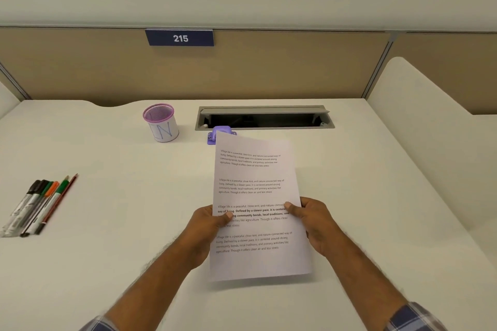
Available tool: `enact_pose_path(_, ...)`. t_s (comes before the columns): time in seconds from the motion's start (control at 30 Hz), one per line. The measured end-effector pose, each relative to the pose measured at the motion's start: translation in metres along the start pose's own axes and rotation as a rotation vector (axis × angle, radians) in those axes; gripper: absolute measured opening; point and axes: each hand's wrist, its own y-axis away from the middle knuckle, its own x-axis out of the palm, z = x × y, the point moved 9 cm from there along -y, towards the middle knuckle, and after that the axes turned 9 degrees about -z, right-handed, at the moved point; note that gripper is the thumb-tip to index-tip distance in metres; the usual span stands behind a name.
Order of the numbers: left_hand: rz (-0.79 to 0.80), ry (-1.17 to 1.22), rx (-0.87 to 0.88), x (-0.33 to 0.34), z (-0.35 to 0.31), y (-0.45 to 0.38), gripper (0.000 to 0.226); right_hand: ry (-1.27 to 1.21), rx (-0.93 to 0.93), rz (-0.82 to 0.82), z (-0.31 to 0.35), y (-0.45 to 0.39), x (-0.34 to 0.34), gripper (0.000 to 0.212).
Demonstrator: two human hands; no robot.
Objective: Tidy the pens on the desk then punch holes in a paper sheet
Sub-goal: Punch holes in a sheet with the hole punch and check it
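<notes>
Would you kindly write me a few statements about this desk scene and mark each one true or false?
1. Both hands hold the sheet of paper, the left hand at its left edge and the right hand at its right edge. True.
2. The pens stand inside the cup. False: they lie in a row on the desk, far left of the cup.
3. The purple hole punch sits beyond the far end of the paper, partly hidden by it. True.
4. The paper is blank. False: it carries four blocks of printed text.
5. The sign on the partition reads 512. False: it reads 215.
</notes>
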Motion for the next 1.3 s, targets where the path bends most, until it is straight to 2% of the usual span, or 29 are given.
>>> enact_pose_path(0.23, -0.011, -0.072, -0.013, 0.008, 0.005, -0.027, 0.019, 0.071, 0.035, -0.04, -0.01, -0.029, -0.005, 0.012)
enact_pose_path(0.33, -0.092, -0.155, 0.072, -0.003, -0.006, -0.045, 0.027, 0.072, 0.066, -0.058, -0.01, -0.042, -0.011, 0.011)
enact_pose_path(0.4, -0.201, -0.174, 0.122, -0.016, -0.017, -0.057, 0.043, 0.093, 0.075, -0.08, -0.008, -0.051, -0.017, 0.011)
enact_pose_path(0.47, -0.293, -0.242, 0.195, -0.028, -0.034, -0.068, 0.048, 0.111, 0.08, -0.094, -0.005, -0.057, -0.02, 0.012)
enact_pose_path(0.57, -0.367, -0.4, 0.302, -0.039, -0.065, -0.084, 0.043, 0.127, 0.097, -0.097, -0.005, -0.064, -0.021, 0.01)
enact_pose_path(0.67, -0.384, -0.546, 0.404, -0.039, -0.1, -0.105, 0.035, 0.124, 0.119, -0.107, -0.009, -0.07, -0.021, 0.012)
enact_pose_path(0.77, -0.409, -0.71, 0.528, -0.035, -0.137, -0.127, 0.03, 0.127, 0.11, -0.111, -0.013, -0.074, -0.022, 0.005)
enact_pose_path(1.03, -0.346, -1.038, 0.77, 0.002, -0.201, -0.19, 0.04, 0.158, 0.078, -0.118, -0.016, -0.08, -0.024, 0.003)
enact_pose_path(1.13, -0.327, -1.123, 0.784, 0.016, -0.214, -0.211, 0.054, 0.152, 0.071, -0.121, -0.016, -0.079, -0.023, 0.004)
enact_pose_path(1.3, -0.229, -1.498, 0.749, 0.032, -0.209, -0.244, 0.06, 0.151, 0.07, -0.122, -0.015, -0.077, -0.023, 0.007)
